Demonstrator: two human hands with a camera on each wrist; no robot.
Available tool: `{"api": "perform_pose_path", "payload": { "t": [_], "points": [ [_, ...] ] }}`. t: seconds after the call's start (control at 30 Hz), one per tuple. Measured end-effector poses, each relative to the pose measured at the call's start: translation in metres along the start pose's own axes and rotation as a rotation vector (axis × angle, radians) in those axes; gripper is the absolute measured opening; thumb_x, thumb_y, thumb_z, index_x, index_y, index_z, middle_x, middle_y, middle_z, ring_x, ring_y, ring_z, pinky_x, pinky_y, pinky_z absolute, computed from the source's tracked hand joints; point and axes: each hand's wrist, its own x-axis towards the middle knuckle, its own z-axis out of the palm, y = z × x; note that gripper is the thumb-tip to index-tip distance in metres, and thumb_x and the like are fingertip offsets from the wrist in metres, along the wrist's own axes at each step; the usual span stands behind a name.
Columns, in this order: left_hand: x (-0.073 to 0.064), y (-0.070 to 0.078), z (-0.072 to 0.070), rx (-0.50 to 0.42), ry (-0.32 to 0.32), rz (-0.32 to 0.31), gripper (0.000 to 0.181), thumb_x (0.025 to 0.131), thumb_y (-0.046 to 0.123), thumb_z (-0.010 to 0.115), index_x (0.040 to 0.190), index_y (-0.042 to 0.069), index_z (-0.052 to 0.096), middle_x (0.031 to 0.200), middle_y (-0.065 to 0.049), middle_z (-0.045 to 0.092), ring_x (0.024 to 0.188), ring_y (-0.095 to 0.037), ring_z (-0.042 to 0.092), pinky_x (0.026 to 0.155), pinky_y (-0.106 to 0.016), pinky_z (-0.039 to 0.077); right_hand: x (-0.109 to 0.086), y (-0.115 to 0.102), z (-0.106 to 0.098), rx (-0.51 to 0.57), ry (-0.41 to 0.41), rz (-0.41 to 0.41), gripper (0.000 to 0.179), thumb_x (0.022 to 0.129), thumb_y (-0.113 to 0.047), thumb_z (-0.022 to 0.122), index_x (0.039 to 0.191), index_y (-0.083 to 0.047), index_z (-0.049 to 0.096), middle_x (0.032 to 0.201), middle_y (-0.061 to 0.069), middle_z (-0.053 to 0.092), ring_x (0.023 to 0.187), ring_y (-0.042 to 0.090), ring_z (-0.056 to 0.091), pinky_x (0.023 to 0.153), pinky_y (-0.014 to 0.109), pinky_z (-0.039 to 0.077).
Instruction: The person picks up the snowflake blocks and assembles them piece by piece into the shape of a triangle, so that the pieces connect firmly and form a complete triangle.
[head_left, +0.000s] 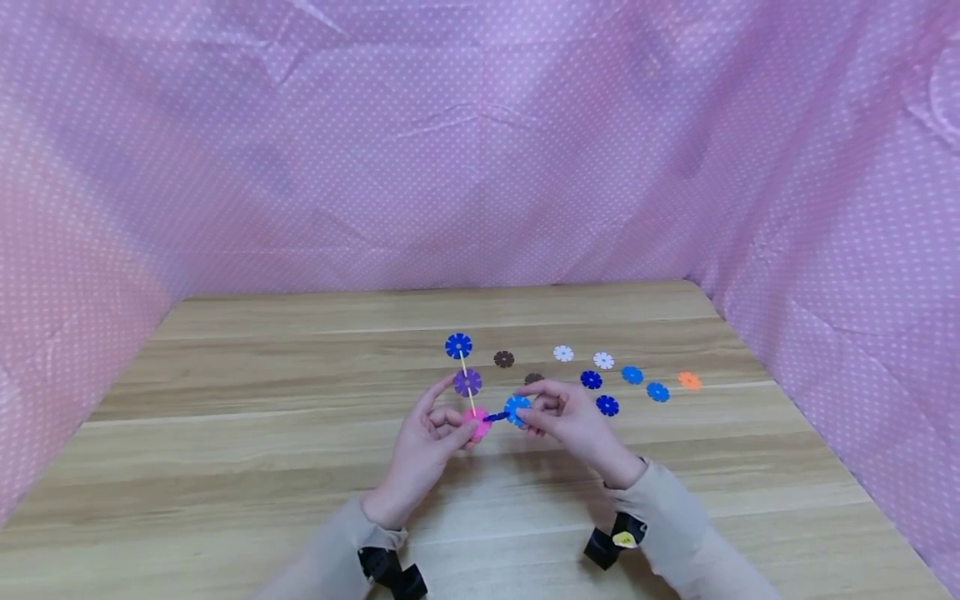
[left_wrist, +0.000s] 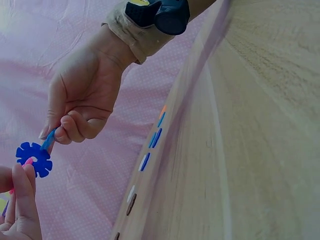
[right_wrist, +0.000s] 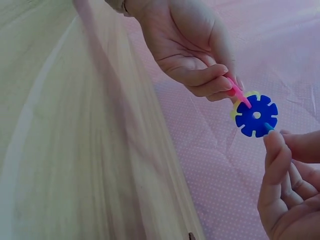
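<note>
My left hand (head_left: 422, 448) pinches a pink interlocking disc (head_left: 480, 427) between thumb and fingers. A light blue interlocking disc (head_left: 516, 410) is pinched by my right hand (head_left: 577, 422). Between them, a dark blue disc (right_wrist: 245, 121) is slotted into both, seen edge-on in the head view and face-on in the wrist views. From the pink disc a chain runs away from me: a yellow disc (head_left: 472, 403) edge-on, a purple disc (head_left: 467, 383), another yellow disc (head_left: 463, 364) and a dark blue disc (head_left: 450, 347) at the far end. Both hands hold the chain above the table.
Loose discs lie flat on the wooden table (head_left: 262, 400), beyond and right of my hands: brown (head_left: 504, 359), white (head_left: 563, 354), dark blue (head_left: 607, 406), light blue (head_left: 657, 392) and orange (head_left: 689, 381). My right hand partly covers a second brown disc (head_left: 534, 378). Pink dotted cloth (head_left: 480, 167) surrounds the table.
</note>
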Motion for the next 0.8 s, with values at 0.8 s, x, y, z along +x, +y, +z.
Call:
{"api": "perform_pose_path", "payload": {
  "t": [0.8],
  "points": [
    [-0.001, -0.003, 0.007, 0.047, 0.017, 0.064, 0.072, 0.080, -0.010, 0.066, 0.143, 0.009, 0.038, 0.072, -0.004, 0.063, 0.064, -0.012, 0.064, 0.061, -0.025, 0.056, -0.006, 0.010, 0.011, 0.056, 0.098, -0.103, 0.021, 0.084, 0.005, 0.064, 0.105, 0.010, 0.063, 0.082, 0.023, 0.068, 0.064, 0.019, 0.066, 0.064, 0.038, 0.058]
  ]
}}
